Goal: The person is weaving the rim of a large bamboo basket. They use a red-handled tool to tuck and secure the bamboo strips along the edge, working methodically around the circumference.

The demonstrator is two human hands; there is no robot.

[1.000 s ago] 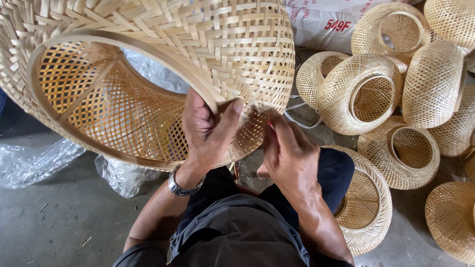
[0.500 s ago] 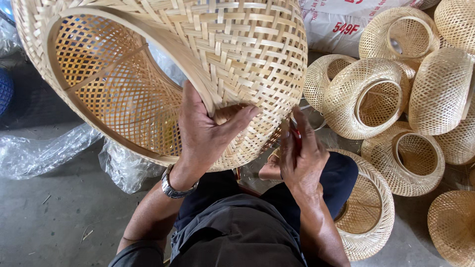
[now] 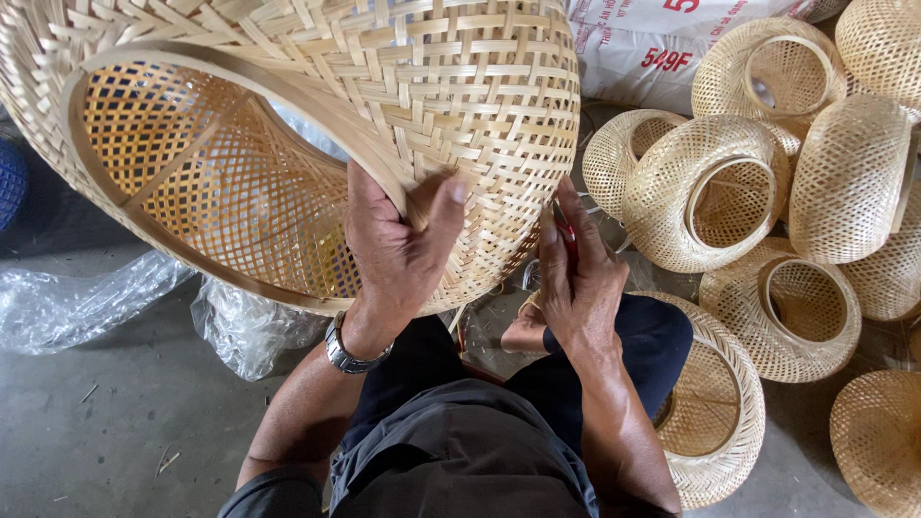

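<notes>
One big woven shade (image 3: 288, 125) fills the upper left of the frame, tilted, with its open mouth turned to the lower left. On the right side I count nine smaller shades (some are cut by the frame edge): eight in a heap (image 3: 767, 192) on the floor, and one (image 3: 715, 403) just beside the person's right knee at the lower right. One white sack (image 3: 652, 48) lies at the top, behind the heap. Two pieces of clear plastic (image 3: 86, 302) lie on the grey floor at the left.

The left hand (image 3: 398, 254) grasps the lower rim of the big shade, thumb pressed on the outer weave. The right hand (image 3: 576, 278) is closed around one small red-handled tool (image 3: 566, 235), touching the shade's lower right edge. One metal watch (image 3: 350, 350) is on the left wrist.
</notes>
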